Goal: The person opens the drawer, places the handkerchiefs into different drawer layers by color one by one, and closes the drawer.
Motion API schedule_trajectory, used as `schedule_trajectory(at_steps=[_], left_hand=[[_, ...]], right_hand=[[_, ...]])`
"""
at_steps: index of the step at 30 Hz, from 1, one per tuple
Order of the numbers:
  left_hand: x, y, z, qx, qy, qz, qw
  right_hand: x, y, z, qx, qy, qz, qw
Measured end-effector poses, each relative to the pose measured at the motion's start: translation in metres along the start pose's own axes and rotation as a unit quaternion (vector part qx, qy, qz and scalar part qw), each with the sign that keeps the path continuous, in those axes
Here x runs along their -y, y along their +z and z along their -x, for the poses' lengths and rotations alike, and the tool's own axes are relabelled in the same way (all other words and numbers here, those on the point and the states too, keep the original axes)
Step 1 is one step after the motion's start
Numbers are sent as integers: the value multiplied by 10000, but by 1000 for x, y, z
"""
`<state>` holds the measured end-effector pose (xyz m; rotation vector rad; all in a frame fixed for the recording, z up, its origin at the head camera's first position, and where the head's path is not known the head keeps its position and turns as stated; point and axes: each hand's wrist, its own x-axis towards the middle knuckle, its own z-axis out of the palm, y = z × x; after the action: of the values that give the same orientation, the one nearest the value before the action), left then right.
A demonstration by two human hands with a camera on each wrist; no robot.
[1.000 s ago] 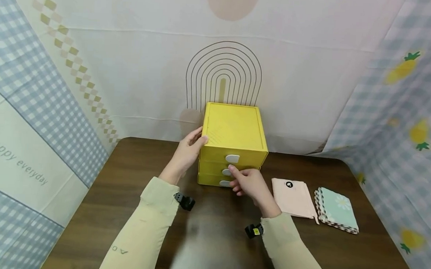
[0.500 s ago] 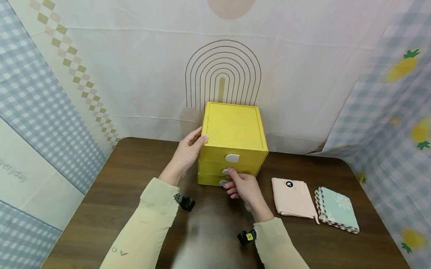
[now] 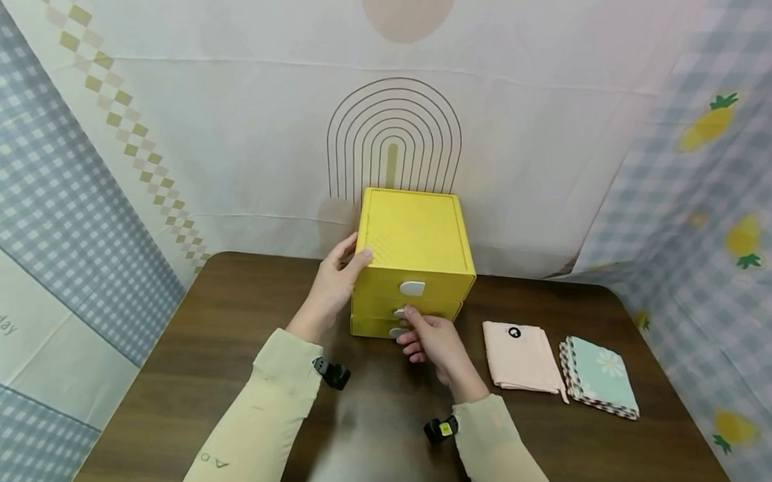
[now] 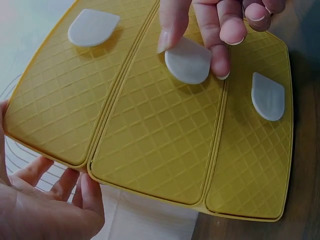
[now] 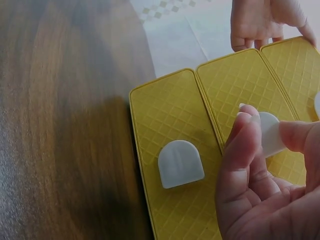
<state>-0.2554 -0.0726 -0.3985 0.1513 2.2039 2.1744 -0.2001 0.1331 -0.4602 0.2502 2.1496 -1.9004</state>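
Pale green long sleeves, small blk wrist cams, bare hands.

Left hand lies flat (fingers straight); right hand pinches, fingers curled.

My head cam looked fwd and down over the yellow drawer unit from some way back. Both wrist cams sat v. close to its front, L from its left, R from low; all shared the white handles.
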Motion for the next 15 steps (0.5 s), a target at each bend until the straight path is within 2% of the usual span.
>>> schedule_trajectory(at_steps=[5, 15], left_hand=[[0, 1, 1, 12, 138, 59, 9999], [-2, -3, 1, 201, -106, -123, 9997]], right_hand=[[0, 1, 5, 15, -11, 67, 10000], [-2, 1, 15, 106, 42, 94, 9999]])
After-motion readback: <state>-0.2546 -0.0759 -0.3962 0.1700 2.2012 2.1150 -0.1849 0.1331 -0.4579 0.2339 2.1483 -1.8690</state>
